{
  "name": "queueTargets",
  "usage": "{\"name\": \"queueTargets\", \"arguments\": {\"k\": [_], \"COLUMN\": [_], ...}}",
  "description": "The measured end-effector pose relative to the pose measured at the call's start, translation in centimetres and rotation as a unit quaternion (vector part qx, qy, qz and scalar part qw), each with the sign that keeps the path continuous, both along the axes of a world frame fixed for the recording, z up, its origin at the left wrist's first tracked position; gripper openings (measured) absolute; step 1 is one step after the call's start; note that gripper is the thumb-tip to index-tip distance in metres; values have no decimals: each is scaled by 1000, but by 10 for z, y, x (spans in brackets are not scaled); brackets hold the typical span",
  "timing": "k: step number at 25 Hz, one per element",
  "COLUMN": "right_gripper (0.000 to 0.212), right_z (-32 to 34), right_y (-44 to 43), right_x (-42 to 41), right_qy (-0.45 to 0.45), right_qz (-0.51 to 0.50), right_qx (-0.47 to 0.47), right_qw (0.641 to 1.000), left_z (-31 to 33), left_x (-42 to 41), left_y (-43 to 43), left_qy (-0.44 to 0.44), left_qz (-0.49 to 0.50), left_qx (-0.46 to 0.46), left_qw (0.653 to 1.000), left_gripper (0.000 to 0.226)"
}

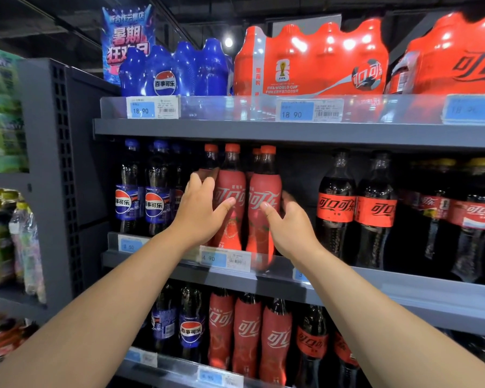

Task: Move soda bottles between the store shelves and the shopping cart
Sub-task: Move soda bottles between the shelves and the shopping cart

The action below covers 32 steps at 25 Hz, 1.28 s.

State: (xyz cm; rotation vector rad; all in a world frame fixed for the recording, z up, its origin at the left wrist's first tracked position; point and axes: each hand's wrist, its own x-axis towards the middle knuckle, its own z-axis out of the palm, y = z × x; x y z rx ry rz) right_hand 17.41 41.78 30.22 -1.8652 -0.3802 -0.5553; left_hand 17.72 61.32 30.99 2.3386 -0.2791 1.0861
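Your left grip [205,208] clasps the left red bottle [231,177], your right grip [286,222] the right red bottle [266,186]. They're likely full, heavy and slick-sleeved, so hold them mid-body.

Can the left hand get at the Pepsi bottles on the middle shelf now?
Probably not yet: nothing blocks the Pepsi bottles, just beside the left hand, but its grip is on a red-sleeved bottle.

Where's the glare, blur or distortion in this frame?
Head view: glare spots on the red packs and clear price rail; green packs and far-right bottles smeared; base of the red bottle in the right hand blurred; fisheye bows the shelves.
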Motion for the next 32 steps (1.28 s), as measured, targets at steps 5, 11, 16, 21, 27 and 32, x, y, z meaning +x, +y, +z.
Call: {"name": "queueTargets", "arguments": {"k": [5, 11, 16, 21, 27, 32], "right_gripper": [34, 38, 35, 42, 44, 33], "right_z": [-1, -26, -12, -15, -18, -21], "right_y": [-3, -6, -13, -19, -21, -23], "right_x": [0, -3, 5, 9, 19, 21], "right_qy": [40, 37, 47, 49, 74, 60], "right_qz": [12, -60, -59, -46, 3, -9], "right_qx": [-28, -133, -166, -165, -192, -211], "right_qw": [999, 989, 983, 984, 979, 976], "left_z": [1, -26, -63, -66, -63, -46], "left_x": [-4, -10, -17, -11, -8, -1], "left_y": [-2, -4, -7, -15, -24, -1], "left_qy": [12, -111, -40, -3, -17, -22], "left_qz": [12, 23, 10, 73, 86, 62], "left_qx": [-6, -71, -129, -145, -114, -225], "left_qw": [1000, 991, 991, 987, 990, 972], "left_gripper": [36, 44, 29, 46, 48, 63]}}
